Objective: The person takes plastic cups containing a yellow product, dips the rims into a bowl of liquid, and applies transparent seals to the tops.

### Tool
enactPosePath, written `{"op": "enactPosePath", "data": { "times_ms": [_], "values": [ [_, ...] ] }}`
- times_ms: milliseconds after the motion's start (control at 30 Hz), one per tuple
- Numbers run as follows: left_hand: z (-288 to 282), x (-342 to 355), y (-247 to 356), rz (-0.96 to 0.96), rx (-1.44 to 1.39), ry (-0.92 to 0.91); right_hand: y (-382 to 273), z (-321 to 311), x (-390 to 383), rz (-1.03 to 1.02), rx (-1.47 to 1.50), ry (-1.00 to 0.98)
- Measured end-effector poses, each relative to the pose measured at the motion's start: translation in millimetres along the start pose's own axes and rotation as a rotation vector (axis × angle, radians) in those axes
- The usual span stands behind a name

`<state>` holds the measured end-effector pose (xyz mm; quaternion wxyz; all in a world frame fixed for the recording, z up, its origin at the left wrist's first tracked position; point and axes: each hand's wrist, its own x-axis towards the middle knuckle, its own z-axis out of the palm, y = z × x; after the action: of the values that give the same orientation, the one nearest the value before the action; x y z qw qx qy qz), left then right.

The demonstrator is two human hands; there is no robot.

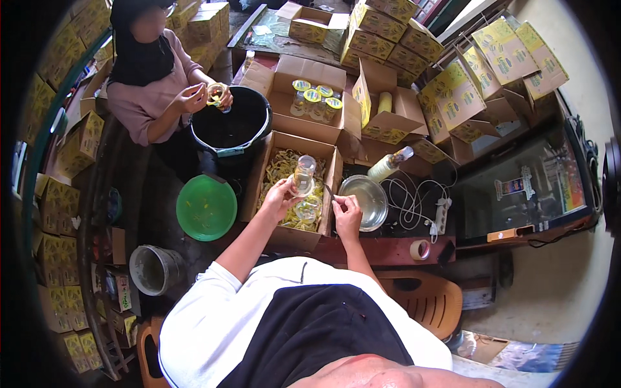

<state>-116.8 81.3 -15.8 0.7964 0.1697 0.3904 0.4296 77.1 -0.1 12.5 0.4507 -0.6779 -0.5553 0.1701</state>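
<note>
My left hand grips a clear plastic cup above an open cardboard box filled with yellow strips and scraps, with another cup lying among them. My right hand, at the box's right edge, holds a thin dark blade, its tip near the held cup but apparently apart from it. Just right of my right hand is a metal bowl of liquid.
A co-worker holds a cup over a black bucket. A green basin, grey bucket, box of lidded cups, stacked cartons, bottle, cables, power strip and tape roll surround me.
</note>
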Motion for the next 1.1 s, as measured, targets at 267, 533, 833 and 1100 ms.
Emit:
{"op": "enactPosePath", "data": {
  "times_ms": [267,533,833,1100],
  "values": [
    [26,2,-22,0.026,-0.106,0.023,-16,-21,3,-0.242,-0.168,0.014],
    [66,-2,-45,0.098,0.015,0.106,-5,-49,4,-0.404,-0.286,-0.019],
    [61,-7,-71,-0.011,0.082,0.269,17,-51,-12,-0.480,-0.293,-0.079],
    [33,-8,-100,0.077,0.134,0.395,39,-35,-24,-0.524,-0.319,-0.235]
  ]
}}
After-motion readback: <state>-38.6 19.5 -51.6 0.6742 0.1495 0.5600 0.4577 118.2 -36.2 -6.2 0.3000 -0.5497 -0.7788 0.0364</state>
